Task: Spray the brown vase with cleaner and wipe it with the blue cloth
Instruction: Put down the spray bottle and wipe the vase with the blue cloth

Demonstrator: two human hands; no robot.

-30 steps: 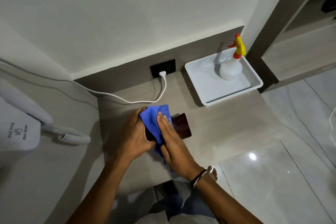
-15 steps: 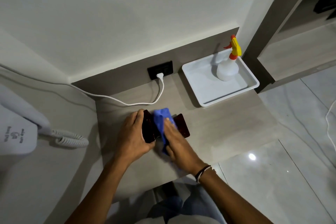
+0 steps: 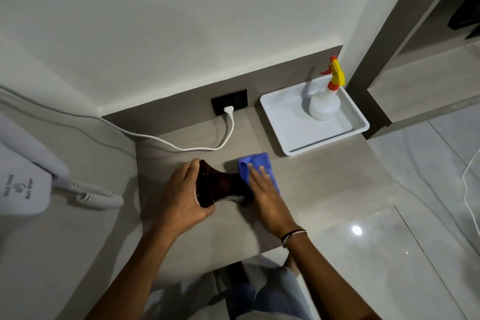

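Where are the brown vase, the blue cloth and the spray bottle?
brown vase (image 3: 228,186): head view, on its narrow dark waist.
blue cloth (image 3: 257,163): head view, on the fold beyond the fingers.
spray bottle (image 3: 324,106): head view, on its white body.

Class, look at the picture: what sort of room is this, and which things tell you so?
Probably a hotel room or dressing area: a wall-mounted hair dryer with a coiled cord, a built-in counter with a wall socket, and a white tray.

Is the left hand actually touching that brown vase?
Touching. The head view shows the left hand wrapped around one flared end of the brown vase, fingers over its rim.
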